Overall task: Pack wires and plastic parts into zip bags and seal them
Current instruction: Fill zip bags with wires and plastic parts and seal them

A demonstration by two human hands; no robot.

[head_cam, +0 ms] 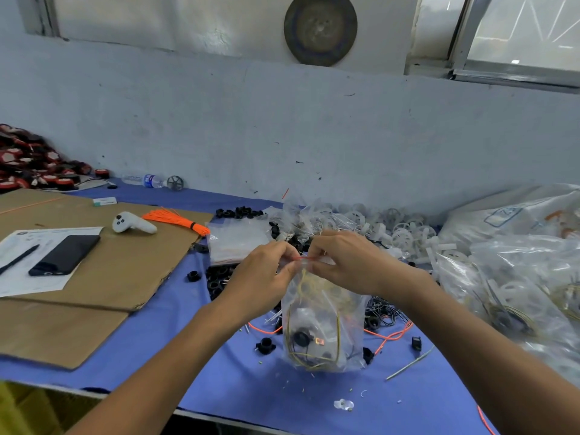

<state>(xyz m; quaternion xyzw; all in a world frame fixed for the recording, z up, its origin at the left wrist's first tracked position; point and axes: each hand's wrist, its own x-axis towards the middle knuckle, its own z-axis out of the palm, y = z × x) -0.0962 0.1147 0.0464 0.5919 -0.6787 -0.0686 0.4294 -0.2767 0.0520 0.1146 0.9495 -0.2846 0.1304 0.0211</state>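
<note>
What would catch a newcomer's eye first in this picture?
Both hands meet in the middle: the left hand and right hand pinch the top of a well-filled clear bag. A bright orange wire bundle lies on the cardboard to the left, and a heap of white plastic wheels sits behind the bag to the right.

The bag's (323, 324) seal strip is mostly hidden under the pinching fingertips of the left hand (262, 274) and right hand (342, 262). Its contents blur behind crinkled plastic (possibly yellow wire). The heap of filled bags (518, 277) runs off the right edge. The print on the paper (37, 268) is too small to read.
</note>
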